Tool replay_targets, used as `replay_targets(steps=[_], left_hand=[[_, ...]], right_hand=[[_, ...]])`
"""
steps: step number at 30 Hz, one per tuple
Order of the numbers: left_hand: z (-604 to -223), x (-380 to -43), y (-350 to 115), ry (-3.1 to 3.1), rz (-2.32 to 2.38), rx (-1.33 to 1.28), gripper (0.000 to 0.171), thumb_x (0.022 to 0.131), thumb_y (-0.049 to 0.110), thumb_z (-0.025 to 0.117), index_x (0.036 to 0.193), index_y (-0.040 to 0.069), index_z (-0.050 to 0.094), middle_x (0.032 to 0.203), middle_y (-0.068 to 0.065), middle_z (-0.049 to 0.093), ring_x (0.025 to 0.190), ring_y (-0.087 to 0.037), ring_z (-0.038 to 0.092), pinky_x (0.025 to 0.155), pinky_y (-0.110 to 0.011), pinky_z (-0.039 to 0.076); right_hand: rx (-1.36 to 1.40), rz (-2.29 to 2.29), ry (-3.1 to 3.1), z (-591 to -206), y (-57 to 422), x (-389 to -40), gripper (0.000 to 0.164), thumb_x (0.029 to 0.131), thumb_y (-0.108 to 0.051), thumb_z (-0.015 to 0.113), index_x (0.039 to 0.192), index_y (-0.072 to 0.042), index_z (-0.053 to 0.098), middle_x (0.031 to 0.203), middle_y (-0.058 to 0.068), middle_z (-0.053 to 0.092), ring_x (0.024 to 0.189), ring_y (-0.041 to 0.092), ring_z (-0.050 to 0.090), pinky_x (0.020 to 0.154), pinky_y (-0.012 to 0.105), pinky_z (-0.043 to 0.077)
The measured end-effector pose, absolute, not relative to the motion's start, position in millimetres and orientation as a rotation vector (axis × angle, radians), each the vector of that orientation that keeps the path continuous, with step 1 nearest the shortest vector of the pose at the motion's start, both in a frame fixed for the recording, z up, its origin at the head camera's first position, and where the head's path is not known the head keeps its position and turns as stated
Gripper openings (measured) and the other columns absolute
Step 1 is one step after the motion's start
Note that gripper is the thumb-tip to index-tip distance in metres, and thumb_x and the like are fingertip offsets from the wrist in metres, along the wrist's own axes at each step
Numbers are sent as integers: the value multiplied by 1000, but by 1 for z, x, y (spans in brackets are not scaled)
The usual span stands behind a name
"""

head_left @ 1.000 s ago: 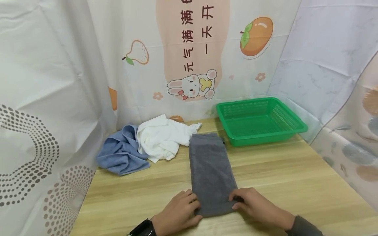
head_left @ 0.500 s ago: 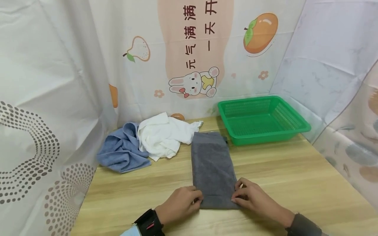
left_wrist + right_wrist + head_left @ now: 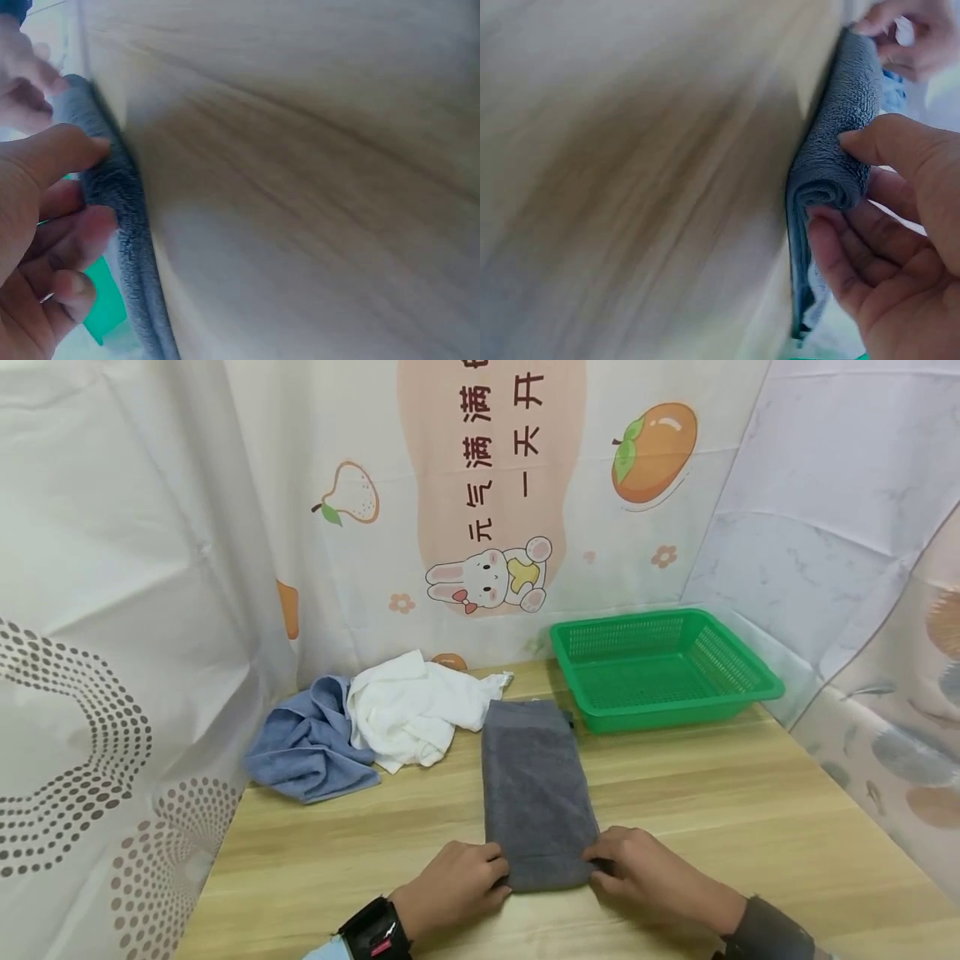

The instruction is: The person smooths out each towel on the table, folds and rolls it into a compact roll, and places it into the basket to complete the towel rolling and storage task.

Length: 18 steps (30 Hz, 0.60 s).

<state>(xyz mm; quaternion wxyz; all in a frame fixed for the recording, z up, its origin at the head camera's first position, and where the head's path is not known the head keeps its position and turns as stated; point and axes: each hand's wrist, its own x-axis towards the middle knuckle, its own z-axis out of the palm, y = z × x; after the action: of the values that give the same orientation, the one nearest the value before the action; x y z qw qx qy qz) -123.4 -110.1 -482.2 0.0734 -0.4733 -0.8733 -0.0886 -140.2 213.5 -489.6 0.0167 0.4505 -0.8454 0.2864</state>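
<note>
At lower centre, the left hand (image 3: 452, 887) and right hand (image 3: 651, 870) pinch the rolled end of the grey towel (image 3: 536, 793), higher than a second ago, leaving less cloth unrolled.

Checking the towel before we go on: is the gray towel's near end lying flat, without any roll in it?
No, the right wrist view shows the gray towel coiled into a spiral at that end.

Can count one grey cloth (image 3: 536, 793), one white cloth (image 3: 411, 710), one blue cloth (image 3: 309, 752), three together; one basket (image 3: 652, 702), one table (image 3: 352, 839), two grips (image 3: 456, 883) (image 3: 647, 870).
</note>
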Motion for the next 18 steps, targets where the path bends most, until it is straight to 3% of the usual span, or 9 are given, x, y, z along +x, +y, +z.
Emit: replay_targets(steps=[4,10,15,18], left_hand=[[-488,-122,-107,-2575,-218,-1393,12,96,27,73,88,20,68,79,10,52,56,6,34,49,-13,27],[-492,-125,-104,-2554,-105,-1439,13,102,27,63,104,15,69,93,4,52,60,3,39,48,-13,34],[-487,-143,-107,-2776,-314,-1442,16,106,23,53,97,17,65,86,9,48,64,3,41,53,-14,36],[-488,-157,-109,-2898,-561,-1372,15,103,19,52,92,17,62,80,10,48,67,1,43,57,-15,38]], right_hand=[[1263,1140,-2819,-488,219,-147,16,97,-10,71,112,-7,76,96,-7,69,76,-3,57,61,22,50],[1139,1380,-2954,-484,219,-151,27,103,-14,62,121,4,72,95,-5,60,70,1,49,59,24,43],[1052,1533,-3066,-482,215,-156,31,106,-17,56,124,3,70,97,1,60,73,6,52,63,27,43],[933,1583,-3128,-482,209,-165,25,104,-17,58,118,-2,72,87,-1,60,69,8,50,62,27,41]])
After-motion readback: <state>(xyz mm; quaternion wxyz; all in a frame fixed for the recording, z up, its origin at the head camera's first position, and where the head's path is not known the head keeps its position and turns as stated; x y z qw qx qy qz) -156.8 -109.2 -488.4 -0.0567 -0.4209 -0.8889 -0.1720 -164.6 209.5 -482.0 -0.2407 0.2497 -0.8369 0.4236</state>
